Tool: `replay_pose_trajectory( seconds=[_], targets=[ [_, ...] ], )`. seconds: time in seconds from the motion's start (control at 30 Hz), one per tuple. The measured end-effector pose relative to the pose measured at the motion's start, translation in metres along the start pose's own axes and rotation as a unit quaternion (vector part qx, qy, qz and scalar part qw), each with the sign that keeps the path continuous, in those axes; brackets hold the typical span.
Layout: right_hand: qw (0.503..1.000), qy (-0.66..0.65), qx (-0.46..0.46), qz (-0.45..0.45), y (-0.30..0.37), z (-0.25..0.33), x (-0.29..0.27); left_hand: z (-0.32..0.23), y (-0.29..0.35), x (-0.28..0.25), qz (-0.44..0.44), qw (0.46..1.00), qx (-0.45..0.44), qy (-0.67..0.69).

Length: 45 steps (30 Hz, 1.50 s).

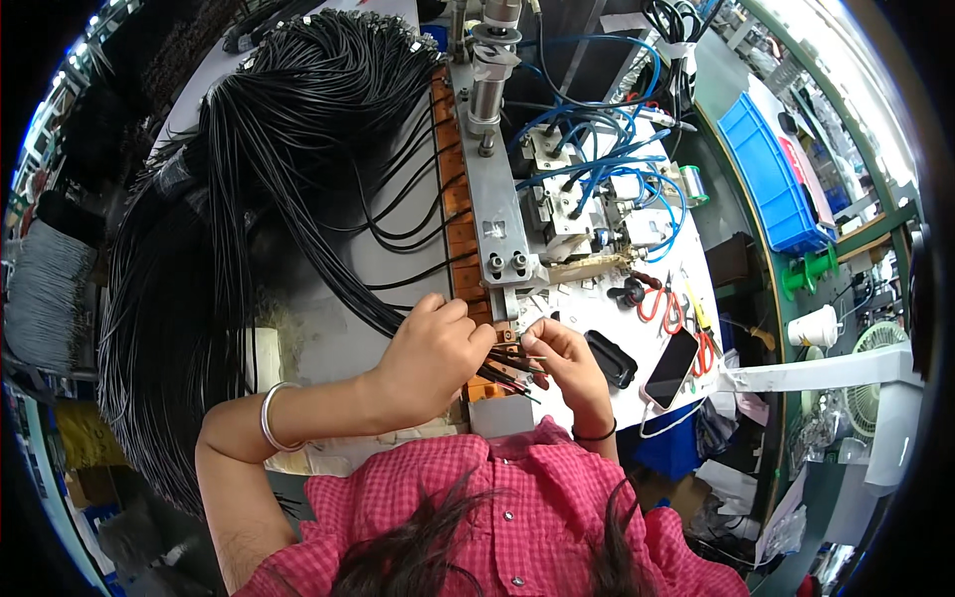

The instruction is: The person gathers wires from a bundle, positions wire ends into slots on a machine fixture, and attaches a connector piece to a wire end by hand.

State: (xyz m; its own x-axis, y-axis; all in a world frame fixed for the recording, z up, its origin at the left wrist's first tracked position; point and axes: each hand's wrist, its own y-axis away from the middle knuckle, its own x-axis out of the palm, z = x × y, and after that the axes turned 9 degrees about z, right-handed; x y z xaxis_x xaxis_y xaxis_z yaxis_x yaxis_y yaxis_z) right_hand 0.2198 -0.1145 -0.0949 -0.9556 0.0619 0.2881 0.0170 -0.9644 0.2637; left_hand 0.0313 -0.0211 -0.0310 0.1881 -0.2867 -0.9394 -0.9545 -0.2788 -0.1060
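Note:
My left hand [430, 356] is closed around a bundle of black cables [348, 289], close to my body. Stripped cable ends [509, 370], some showing red and other thin wires, stick out between my two hands. My right hand [565, 366] pinches at these ends with thumb and forefinger, at the near end of an orange slotted strip [460, 214]. Single black cables lie across this strip, spaced along its length. Beside it stands a metal press bar [487, 189] with bolts and a cylinder. My fingers hide exactly which wire is pinched.
A large heap of black cables [328, 60] covers the left side and hangs over the edge. To the right are blue air hoses [607, 169], a black tray [609, 358], a phone [671, 368], red-handled scissors [706, 353] and a blue crate [771, 174].

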Motion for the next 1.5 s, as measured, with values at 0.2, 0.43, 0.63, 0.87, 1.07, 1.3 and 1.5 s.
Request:
replay_pose_trajectory(
  seconds=[0.2,0.43,0.63,0.87,1.07,1.3,1.5],
  targets=[
    [0.999,0.013,0.04,0.019,0.0,0.009,0.0,0.004,-0.001,0.011,-0.002,1.0,0.008,-0.015],
    [0.998,0.022,0.05,-0.029,0.001,0.01,0.006,0.007,-0.002,0.005,-0.016,1.0,0.014,-0.001],
    [0.991,0.076,-0.062,-0.094,0.004,0.006,0.011,0.006,-0.002,-0.003,0.012,0.998,-0.006,0.059],
    [0.989,0.019,-0.122,-0.081,0.011,0.003,0.014,0.004,0.001,-0.003,-0.025,0.999,0.017,0.036],
    [0.994,-0.045,-0.099,-0.022,0.013,0.012,0.014,0.001,0.0,-0.011,-0.045,0.998,-0.004,0.031],
    [0.996,-0.031,-0.084,-0.011,0.013,0.02,0.017,0.003,0.0,-0.007,-0.03,0.999,0.008,0.04],
    [0.996,-0.008,-0.09,-0.019,0.009,0.011,0.01,0.002,0.0,-0.001,-0.015,0.998,0.03,0.048]
  ],
)
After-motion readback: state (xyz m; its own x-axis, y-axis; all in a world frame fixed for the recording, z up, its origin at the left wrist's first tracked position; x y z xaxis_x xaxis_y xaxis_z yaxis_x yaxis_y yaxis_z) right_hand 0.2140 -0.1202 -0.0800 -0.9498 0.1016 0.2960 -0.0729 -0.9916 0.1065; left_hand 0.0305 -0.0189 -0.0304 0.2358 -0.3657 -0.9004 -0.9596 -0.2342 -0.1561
